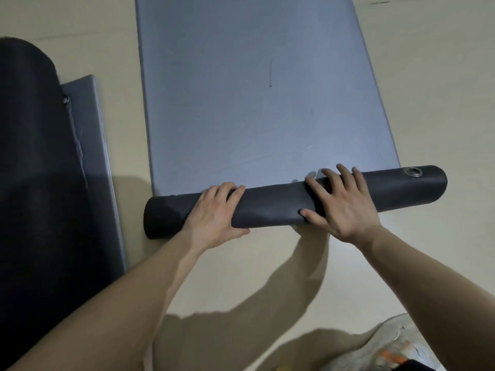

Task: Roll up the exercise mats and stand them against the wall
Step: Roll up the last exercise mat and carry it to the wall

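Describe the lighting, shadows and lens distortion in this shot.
Head view: dim light, no glare; the arms cast soft shadows on the floor below the roll; the dark mat at left loses detail in shade; the wide lens bows the long edges of the grey mat.

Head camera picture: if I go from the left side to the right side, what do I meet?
Big dark mat → left hand → right hand → metal ring. Both hands are on the mat roll. It stretches under both, so it has no place in the order.
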{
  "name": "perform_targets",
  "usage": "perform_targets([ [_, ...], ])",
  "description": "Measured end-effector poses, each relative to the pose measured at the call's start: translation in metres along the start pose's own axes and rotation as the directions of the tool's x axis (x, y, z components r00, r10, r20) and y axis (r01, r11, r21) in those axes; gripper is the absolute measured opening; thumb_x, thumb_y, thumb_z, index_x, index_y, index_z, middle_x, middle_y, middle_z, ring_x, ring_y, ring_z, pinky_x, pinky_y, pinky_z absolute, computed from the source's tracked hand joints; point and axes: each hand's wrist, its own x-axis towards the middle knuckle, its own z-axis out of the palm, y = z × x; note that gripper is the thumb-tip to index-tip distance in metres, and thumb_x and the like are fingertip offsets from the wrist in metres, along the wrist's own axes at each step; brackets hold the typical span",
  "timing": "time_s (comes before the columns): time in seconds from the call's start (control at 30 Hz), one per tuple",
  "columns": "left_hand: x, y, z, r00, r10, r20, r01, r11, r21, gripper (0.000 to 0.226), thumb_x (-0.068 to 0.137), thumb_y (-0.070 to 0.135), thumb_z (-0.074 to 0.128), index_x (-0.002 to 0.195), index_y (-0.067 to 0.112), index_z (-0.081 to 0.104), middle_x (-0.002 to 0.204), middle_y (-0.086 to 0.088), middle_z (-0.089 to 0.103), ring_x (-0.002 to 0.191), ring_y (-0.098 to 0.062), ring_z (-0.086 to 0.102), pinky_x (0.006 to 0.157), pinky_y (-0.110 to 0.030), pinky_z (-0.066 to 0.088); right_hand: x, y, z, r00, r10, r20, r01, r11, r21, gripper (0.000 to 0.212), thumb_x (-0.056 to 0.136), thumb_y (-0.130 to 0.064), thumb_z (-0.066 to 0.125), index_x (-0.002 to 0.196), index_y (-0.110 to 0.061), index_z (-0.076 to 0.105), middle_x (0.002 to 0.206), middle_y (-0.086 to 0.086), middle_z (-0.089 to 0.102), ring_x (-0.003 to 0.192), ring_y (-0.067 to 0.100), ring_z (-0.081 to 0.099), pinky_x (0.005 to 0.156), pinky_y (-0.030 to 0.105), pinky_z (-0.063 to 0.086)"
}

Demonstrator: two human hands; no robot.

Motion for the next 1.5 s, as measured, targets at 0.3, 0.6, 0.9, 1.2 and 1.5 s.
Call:
perform_targets([
  [0.3,-0.009,0.005,-0.034,0.978,-0.095,0.185,0.126,0.978,-0.164,0.076,0.075,0.056,0.078,0.139,0.034,0.045,0.133,0.007,0.053,0.115,-0.022,0.056,0.097,-0.035,0.043,0.023,-0.012,-0.036,0.933,-0.104,0.345,0.134,0.989,-0.065,0.08,0.076,-0.048,0.068,0.148,-0.034,0.035,0.131,-0.002,0.053,0.112,0.028,0.057,0.099,0.045,0.039],
  [0.6,-0.016,-0.046,-0.055,0.806,-0.131,0.577,0.393,0.847,-0.357,0.069,0.073,0.044,0.087,0.135,0.035,0.06,0.122,0.009,0.067,0.107,-0.012,0.063,0.103,-0.035,0.048,-0.002,-0.043,-0.037,0.91,-0.104,0.401,-0.053,0.93,0.363,0.083,0.07,-0.058,0.083,0.142,-0.031,0.053,0.137,-0.005,0.061,0.13,0.025,0.053,0.11,0.043,0.041],
  [0.9,-0.042,0.012,-0.03,0.92,-0.21,-0.332,0.223,0.975,0.003,0.054,0.089,0.05,0.059,0.132,0.018,0.063,0.135,-0.01,0.062,0.124,-0.039,0.056,0.1,-0.051,0.045,0.001,-0.012,-0.024,0.97,-0.06,0.234,0.015,0.981,0.192,0.08,0.094,-0.07,0.012,0.159,-0.026,0.03,0.152,0.005,0.046,0.141,0.03,0.04,0.118,0.054,0.023],
  [1.2,0.028,-0.014,-0.052,0.974,-0.206,0.092,0.199,0.977,0.083,0.117,0.071,0.077,0.069,0.158,0.019,0.018,0.159,-0.005,0.034,0.148,-0.029,0.027,0.122,-0.041,0.02,0.004,-0.049,-0.013,0.999,0.025,0.019,-0.025,0.999,-0.02,0.114,0.067,-0.05,0.087,0.157,-0.007,0.031,0.156,0.024,0.038,0.146,0.045,0.032,0.12,0.061,0.016],
  [1.5,0.048,-0.059,-0.066,0.992,-0.12,0.048,0.107,0.97,0.217,0.108,0.066,0.066,0.078,0.152,0.03,0.024,0.144,0.001,0.047,0.128,-0.027,0.049,0.112,-0.042,0.036,0.111,-0.01,-0.042,0.978,-0.08,0.195,0.085,0.996,-0.017,0.116,0.057,-0.072,0.078,0.15,-0.029,0.024,0.136,0.001,0.05,0.125,0.027,0.051,0.116,0.047,0.03],
])
